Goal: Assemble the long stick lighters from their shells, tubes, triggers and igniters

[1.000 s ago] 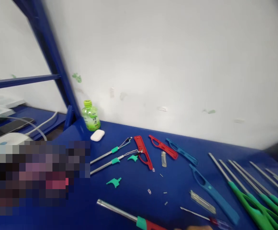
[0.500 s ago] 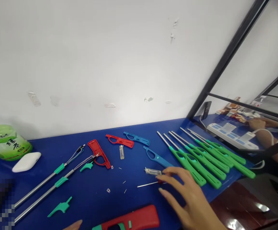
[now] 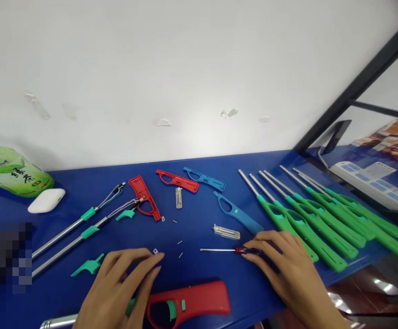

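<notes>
My right hand [image 3: 284,262] has its thumb and fingers around the dark red handle of a screwdriver [image 3: 217,250], whose metal shaft points left along the table. My left hand [image 3: 119,283] is loosely curved over the front part of a red gas lighter [image 3: 202,299] with a green trigger; its fingertips point right and pinch nothing I can see. Above those fingertips lies a small metal piece [image 3: 155,251]. Several tiny screws [image 3: 180,255] are scattered between the hands. Beyond the screwdriver are a clear fuel tank [image 3: 226,232] and a blue handle half [image 3: 238,214].
Assembled green lighters [image 3: 315,228] lie in a row at right. Red shell halves [image 3: 178,181], a blue shell half [image 3: 205,178] and another clear tank [image 3: 178,198] lie farther back. Metal rods with wires [image 3: 71,226], green triggers [image 3: 88,266], a white case [image 3: 47,200] and a bottle [image 3: 13,171] are left.
My left hand has come up into view over the red lighter. My right hand's fingers have closed round the screwdriver handle. The view has shifted slightly.
</notes>
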Demonstrator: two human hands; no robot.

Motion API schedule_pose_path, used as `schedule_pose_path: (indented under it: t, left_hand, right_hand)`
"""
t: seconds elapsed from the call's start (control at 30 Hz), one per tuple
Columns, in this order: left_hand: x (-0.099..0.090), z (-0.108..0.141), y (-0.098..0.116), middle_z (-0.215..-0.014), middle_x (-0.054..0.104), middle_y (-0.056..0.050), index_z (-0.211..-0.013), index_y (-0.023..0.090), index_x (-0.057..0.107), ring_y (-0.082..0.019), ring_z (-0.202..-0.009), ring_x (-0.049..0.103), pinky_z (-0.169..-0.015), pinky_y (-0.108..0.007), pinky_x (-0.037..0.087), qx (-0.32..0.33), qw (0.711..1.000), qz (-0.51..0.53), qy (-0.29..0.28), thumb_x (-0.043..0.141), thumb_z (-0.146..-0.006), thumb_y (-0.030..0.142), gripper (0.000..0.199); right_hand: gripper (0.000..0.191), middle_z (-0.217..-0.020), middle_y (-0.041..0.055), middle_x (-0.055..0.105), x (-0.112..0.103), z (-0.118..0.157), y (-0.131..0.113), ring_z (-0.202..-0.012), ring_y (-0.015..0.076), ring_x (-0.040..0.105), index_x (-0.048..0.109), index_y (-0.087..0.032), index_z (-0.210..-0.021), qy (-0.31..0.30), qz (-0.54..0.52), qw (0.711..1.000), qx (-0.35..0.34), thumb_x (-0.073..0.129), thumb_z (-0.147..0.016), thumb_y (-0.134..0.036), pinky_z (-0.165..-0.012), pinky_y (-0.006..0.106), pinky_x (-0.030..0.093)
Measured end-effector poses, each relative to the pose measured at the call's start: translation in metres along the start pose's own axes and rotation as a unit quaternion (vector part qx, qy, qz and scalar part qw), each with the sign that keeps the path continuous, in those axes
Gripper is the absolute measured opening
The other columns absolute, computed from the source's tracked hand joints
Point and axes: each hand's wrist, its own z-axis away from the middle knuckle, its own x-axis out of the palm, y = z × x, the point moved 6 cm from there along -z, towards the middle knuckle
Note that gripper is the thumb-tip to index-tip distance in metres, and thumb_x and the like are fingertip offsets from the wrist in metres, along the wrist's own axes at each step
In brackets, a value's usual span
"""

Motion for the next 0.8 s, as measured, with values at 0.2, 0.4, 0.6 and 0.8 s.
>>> schedule_pose_path:
  t: [0.2,0.4,0.6,0.8]
  left_hand:
    - [0.017,-0.036,0.015,-0.099,0.081,0.001,-0.103,0.031,0.081,-0.018,-0.087,0.072,-0.077,-0.028,0.062,0.016,0.996,0.013,-0.087,0.040,-0.116,0.049,0.046]
    - [0.041,-0.038,0.018,-0.101,0.082,0.000,-0.102,0.029,0.079,-0.020,-0.088,0.072,-0.069,-0.027,0.059,0.043,0.985,-0.004,-0.168,0.029,-0.116,0.036,0.053]
    - [0.044,-0.036,0.011,-0.098,0.081,-0.003,-0.096,0.026,0.075,-0.024,-0.089,0.072,-0.070,-0.032,0.058,0.001,0.987,-0.004,-0.158,0.032,-0.113,0.033,0.047]
    - [0.004,-0.037,0.003,-0.087,0.080,0.001,-0.096,0.029,0.073,-0.020,-0.073,0.075,-0.066,-0.028,0.058,-0.099,0.992,0.025,-0.070,0.046,-0.110,0.046,0.035]
  right_hand:
    - [0.021,-0.107,0.0053,0.078,-0.016,0.005,-0.010,-0.097,0.0253,0.072,0.077,-0.029,-0.122,0.045,-0.015,0.998,0.033,0.064,-0.111,-0.042,-0.091,0.043,0.049]
    - [0.030,-0.111,0.0019,0.082,-0.015,-0.010,-0.073,-0.095,0.0178,0.077,0.075,-0.029,-0.127,-0.047,-0.125,0.988,-0.082,0.067,-0.108,-0.051,-0.089,0.029,0.059]
    - [0.030,-0.103,0.0023,0.082,0.001,-0.010,-0.092,-0.088,0.0168,0.077,0.078,-0.026,-0.123,-0.035,-0.166,0.982,-0.079,0.055,-0.114,-0.044,-0.084,0.029,0.060]
    - [0.041,-0.100,0.0000,0.080,0.009,-0.015,-0.089,-0.088,0.0173,0.075,0.078,-0.025,-0.114,-0.099,-0.202,0.973,-0.051,0.039,-0.120,-0.038,-0.087,0.031,0.060]
